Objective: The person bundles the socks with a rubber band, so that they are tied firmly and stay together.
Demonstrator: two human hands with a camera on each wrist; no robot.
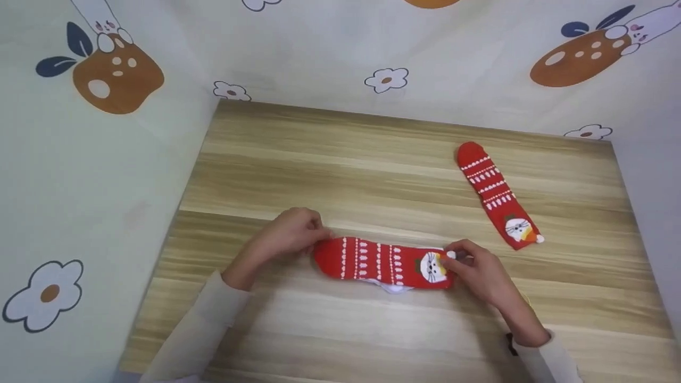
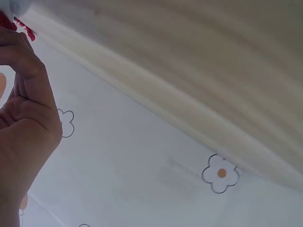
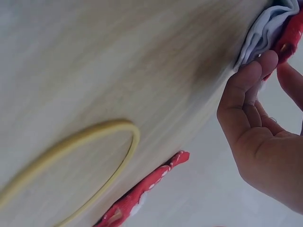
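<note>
A red sock (image 1: 367, 263) with white patterned bands and a cat face lies sideways on the table, its rounded toe toward the left. White fabric (image 1: 396, 289) peeks out from under its near edge. At the toe end, my left hand (image 1: 287, 234) pinches the red fabric between thumb and fingers. My right hand (image 1: 481, 271) grips the cuff end beside the cat face, thumb on top. In the right wrist view, folded white fabric (image 3: 265, 35) sits under the red cuff at the fingertips. The left wrist view catches only a sliver of red sock (image 2: 7, 22).
A matching red sock (image 1: 492, 186) lies slanted at the back right of the wood-grain table (image 1: 298, 159). A yellow cord (image 3: 113, 126) loops near my right wrist. Printed cloth walls (image 1: 330, 58) stand around the table's back and sides.
</note>
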